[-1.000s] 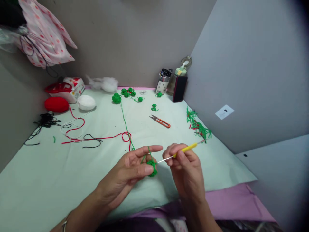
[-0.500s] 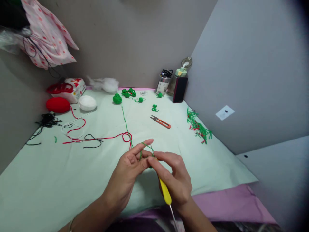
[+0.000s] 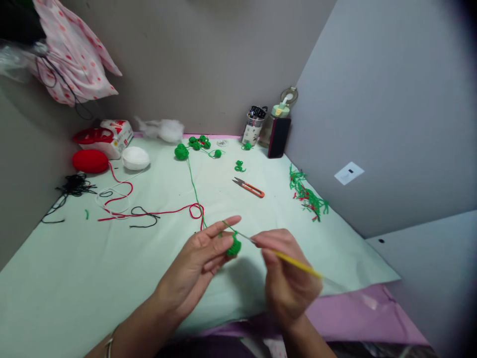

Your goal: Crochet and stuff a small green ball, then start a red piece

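Note:
My left hand [image 3: 199, 256] pinches a small green crochet piece [image 3: 234, 246] between thumb and fingers, its index finger stretched out with green yarn over it. My right hand [image 3: 288, 273] is closed around the yellow handle of a crochet hook [image 3: 298, 263]. The hook's metal tip points left and meets the green yarn just above the piece. From my left hand a green strand [image 3: 194, 186] runs back to a green yarn ball [image 3: 181, 152].
Orange thread snips [image 3: 249, 188] lie beyond my hands. Green and red yarn scraps [image 3: 307, 196] lie at right. At left are a red yarn ball [image 3: 90, 161], a white yarn ball [image 3: 136, 158] and black yarn [image 3: 76, 185]. A phone [image 3: 279, 138] leans against a bottle [image 3: 280, 110].
My right hand has moved right, and the crochet hook has swung from steep to nearly level. The green crochet piece, mostly covered before, now shows in my left hand.

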Action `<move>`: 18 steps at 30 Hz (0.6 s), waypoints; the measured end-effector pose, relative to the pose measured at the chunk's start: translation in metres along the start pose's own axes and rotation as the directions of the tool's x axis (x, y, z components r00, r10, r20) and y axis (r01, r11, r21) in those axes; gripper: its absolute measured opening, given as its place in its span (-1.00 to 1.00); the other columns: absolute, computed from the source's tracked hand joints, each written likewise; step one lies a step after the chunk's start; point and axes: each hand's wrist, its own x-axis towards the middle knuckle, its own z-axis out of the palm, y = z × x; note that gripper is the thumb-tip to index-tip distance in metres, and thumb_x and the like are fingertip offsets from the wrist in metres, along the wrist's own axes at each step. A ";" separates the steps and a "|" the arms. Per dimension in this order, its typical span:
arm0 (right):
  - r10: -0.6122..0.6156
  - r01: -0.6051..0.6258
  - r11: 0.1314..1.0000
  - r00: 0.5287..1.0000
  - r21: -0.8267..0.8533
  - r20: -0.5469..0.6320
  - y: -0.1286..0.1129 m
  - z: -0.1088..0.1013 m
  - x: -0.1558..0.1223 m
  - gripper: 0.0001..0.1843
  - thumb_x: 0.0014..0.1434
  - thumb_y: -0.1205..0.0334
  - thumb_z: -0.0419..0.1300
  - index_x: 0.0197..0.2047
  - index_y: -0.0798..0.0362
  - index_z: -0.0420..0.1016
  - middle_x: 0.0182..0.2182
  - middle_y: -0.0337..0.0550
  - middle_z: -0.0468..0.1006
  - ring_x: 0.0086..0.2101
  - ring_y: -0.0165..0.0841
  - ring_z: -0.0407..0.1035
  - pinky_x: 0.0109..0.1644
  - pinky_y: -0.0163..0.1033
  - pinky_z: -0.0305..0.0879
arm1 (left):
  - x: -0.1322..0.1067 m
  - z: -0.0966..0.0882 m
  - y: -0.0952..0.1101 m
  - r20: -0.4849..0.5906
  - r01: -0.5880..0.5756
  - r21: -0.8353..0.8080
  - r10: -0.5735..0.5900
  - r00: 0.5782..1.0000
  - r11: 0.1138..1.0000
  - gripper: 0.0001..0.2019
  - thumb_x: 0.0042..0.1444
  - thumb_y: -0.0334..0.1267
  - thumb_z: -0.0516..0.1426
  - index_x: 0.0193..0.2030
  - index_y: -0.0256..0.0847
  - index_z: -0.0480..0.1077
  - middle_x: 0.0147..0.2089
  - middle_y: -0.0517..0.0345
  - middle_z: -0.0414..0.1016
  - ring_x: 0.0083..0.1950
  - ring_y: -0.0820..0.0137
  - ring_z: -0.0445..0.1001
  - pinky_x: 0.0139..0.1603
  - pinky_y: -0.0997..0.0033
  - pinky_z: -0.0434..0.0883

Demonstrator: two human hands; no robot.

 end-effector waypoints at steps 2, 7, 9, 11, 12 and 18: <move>0.204 -0.190 0.961 0.978 0.200 -0.048 0.000 -0.001 0.004 -0.73 0.40 0.41 0.18 -0.07 -0.10 0.68 -0.33 -0.20 0.62 -0.30 -0.34 0.47 -0.25 -0.24 0.41 | 0.001 -0.001 0.002 -0.036 -0.059 0.035 0.060 0.998 0.998 -0.62 0.07 -0.25 0.46 0.06 -0.13 0.65 -0.40 0.37 0.39 -0.50 0.66 0.10 -0.14 0.49 0.33; 0.380 -0.397 0.855 0.918 0.335 0.118 0.003 0.005 0.008 -0.85 0.38 0.25 0.28 -0.17 -0.10 0.72 -0.29 -0.20 0.66 -0.23 -0.36 0.50 -0.15 -0.27 0.43 | 0.000 -0.001 -0.006 -0.014 -0.190 0.219 0.198 0.980 0.957 -0.57 0.12 -0.22 0.43 0.15 0.04 0.60 -0.27 0.27 0.50 -0.23 0.51 0.36 -0.11 0.47 0.30; 0.425 -0.440 0.829 0.897 0.347 0.121 0.005 0.006 0.007 -0.86 0.37 0.23 0.30 -0.16 -0.12 0.73 -0.27 -0.21 0.67 -0.23 -0.37 0.51 -0.14 -0.28 0.44 | 0.000 -0.002 -0.009 0.011 -0.191 0.270 0.196 0.981 0.944 -0.53 0.16 -0.20 0.41 0.22 0.10 0.55 -0.21 0.27 0.49 -0.26 0.51 0.33 -0.15 0.45 0.29; 0.486 -0.490 0.770 0.865 0.408 0.123 0.007 0.005 0.006 -0.87 0.37 0.20 0.31 -0.15 -0.13 0.73 -0.28 -0.23 0.67 -0.29 -0.40 0.51 -0.17 -0.30 0.44 | -0.001 -0.004 -0.010 0.018 -0.200 0.309 0.204 0.979 0.930 -0.52 0.20 -0.19 0.38 0.26 0.12 0.52 -0.17 0.27 0.47 -0.30 0.52 0.30 -0.19 0.43 0.28; 0.511 -0.513 0.737 0.849 0.440 0.133 0.008 0.004 0.006 -0.87 0.37 0.18 0.31 -0.15 -0.13 0.73 -0.28 -0.24 0.67 -0.31 -0.41 0.51 -0.18 -0.31 0.44 | -0.001 -0.005 -0.010 0.017 -0.205 0.322 0.211 0.977 0.924 -0.52 0.21 -0.19 0.37 0.27 0.12 0.51 -0.15 0.26 0.46 -0.30 0.53 0.30 -0.20 0.43 0.28; 0.487 -0.515 0.714 0.852 0.475 0.192 0.007 0.001 0.010 -0.86 0.38 0.17 0.30 -0.15 -0.12 0.73 -0.25 -0.22 0.69 -0.26 -0.40 0.51 -0.13 -0.31 0.45 | -0.004 -0.006 -0.008 0.016 -0.205 0.307 0.210 0.978 0.929 -0.41 0.15 -0.23 0.40 0.33 0.05 0.44 -0.19 0.26 0.40 -0.33 0.53 0.30 -0.30 0.47 0.28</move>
